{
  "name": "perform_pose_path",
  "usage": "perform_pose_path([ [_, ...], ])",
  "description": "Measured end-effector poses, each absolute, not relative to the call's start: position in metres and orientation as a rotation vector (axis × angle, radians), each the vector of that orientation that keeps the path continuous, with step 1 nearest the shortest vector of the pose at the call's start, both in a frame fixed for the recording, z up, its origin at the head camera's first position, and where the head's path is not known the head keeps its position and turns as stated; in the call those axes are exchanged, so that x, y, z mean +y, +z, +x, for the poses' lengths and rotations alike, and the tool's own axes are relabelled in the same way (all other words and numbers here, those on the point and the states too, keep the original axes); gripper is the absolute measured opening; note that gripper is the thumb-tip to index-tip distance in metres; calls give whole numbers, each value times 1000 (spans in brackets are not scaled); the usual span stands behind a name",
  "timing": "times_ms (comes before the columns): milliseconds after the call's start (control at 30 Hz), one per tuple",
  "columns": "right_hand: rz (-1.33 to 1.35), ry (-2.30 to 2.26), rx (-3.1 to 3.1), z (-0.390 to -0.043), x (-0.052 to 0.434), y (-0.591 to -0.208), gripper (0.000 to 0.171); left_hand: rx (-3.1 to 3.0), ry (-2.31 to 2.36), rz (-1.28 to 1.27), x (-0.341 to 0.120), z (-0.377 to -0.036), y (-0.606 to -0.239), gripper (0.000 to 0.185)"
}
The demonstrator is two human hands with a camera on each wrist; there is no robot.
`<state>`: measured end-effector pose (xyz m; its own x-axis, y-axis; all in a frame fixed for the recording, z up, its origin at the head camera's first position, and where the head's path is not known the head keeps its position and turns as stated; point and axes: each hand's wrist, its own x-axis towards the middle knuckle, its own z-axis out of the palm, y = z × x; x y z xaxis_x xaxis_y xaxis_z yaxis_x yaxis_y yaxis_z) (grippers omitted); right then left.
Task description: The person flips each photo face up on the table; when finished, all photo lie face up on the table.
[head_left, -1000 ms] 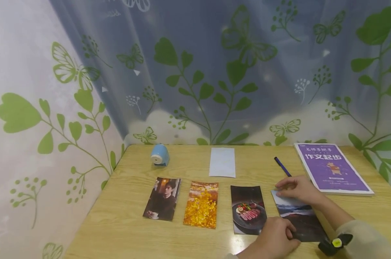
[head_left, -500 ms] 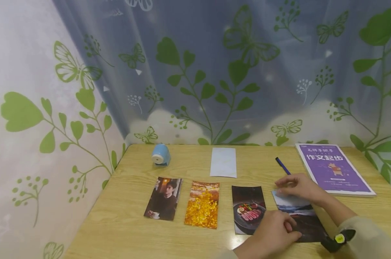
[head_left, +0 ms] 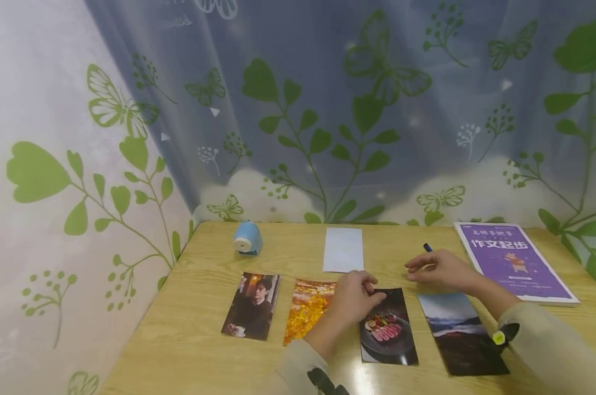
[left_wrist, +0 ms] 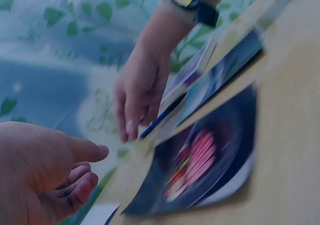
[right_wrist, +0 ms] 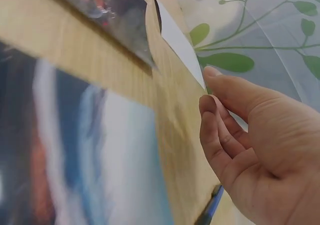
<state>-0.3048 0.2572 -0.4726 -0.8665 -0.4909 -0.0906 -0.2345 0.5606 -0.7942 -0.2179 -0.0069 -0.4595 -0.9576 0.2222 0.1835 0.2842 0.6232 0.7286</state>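
Note:
Four photos lie in a row on the wooden table: a portrait, autumn leaves, a steak plate and a dark landscape. My left hand hovers at the steak photo's top left corner, partly over the leaves photo. Its fingers are loosely curled and hold nothing. My right hand floats just beyond the landscape photo, over a blue pen. Its fingers are relaxed and empty. The steak photo is blurred in the left wrist view.
A white card lies behind the photos at mid table. A pale blue pencil sharpener stands at the back left. A purple book lies at the back right. Leaf-patterned curtains close off the back and left sides.
My left hand left the landscape photo's lower corner and moved up and left to the steak photo's top. My right hand came off the landscape photo's top edge and drew back.

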Motion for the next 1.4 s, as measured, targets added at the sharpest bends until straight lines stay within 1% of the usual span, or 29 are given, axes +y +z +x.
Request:
perform_pose_path([
  [133, -614, -1202, 2496, -323, 238, -472, 47, -2766, -1145, -359, -31, -243, -456, 27],
  [333, -637, -1177, 2520, -349, 208, -473, 46, -2810, -1132, -242, -57, -278, -458, 29],
  [533, -597, -1230, 2471, -372, 184, -479, 49, -2871, -1176, -133, -70, -300, -466, 33],
  [733, -580, -1146, 2615, -389, 167, -485, 49, -2960, -1169, -85, -71, -306, -478, 38],
  [900, -573, -1178, 2589, -400, 156, -486, 50, -2979, -1204, -91, -72, -304, -482, 45],
  [1100, -569, -1132, 2638, -409, 145, -488, 44, -3012, -1200, -97, -74, -307, -485, 57],
  [1267, -614, -1034, 2701, -414, 143, -491, 41, -3067, -1117, -180, -75, -307, -487, 69],
  [1400, -688, -1026, 2680, -415, 144, -491, 46, -3105, -1034, -242, -75, -307, -487, 69],
])
